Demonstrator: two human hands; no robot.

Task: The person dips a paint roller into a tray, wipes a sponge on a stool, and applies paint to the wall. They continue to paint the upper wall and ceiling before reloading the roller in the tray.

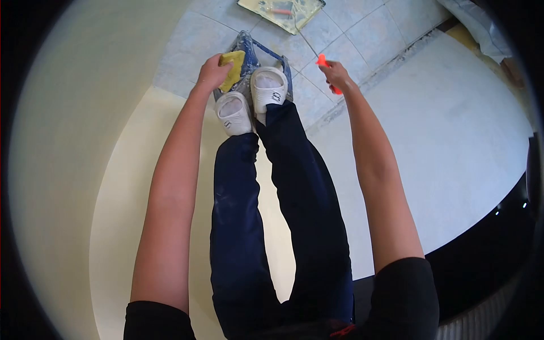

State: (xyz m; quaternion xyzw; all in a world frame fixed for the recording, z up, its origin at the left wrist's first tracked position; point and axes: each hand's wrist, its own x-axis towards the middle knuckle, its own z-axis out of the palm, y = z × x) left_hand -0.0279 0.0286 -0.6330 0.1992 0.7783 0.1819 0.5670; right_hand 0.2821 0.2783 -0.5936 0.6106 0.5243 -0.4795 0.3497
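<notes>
My right hand (336, 76) is closed around the orange handle of a paint roller (323, 60). Its thin metal rod runs up to the paint tray (310, 16), where the roller end overlaps yellow paint. In my left hand (214, 72) is a flat, rough-edged yellow piece (232, 72), gripped at its left side; its exact kind is unclear. Just beyond that piece stands a paint-spattered blue step stool (272, 51). My feet, in white slip-on shoes (268, 90), overlap the stool's near side.
Pale tiles (368, 34) cover the floor around the tray and stool. A cream wall (68, 141) curves along the left. To the right is a broad pale surface (430, 147) with a rough edge. Light-coloured sheeting (476, 28) lies at the upper right.
</notes>
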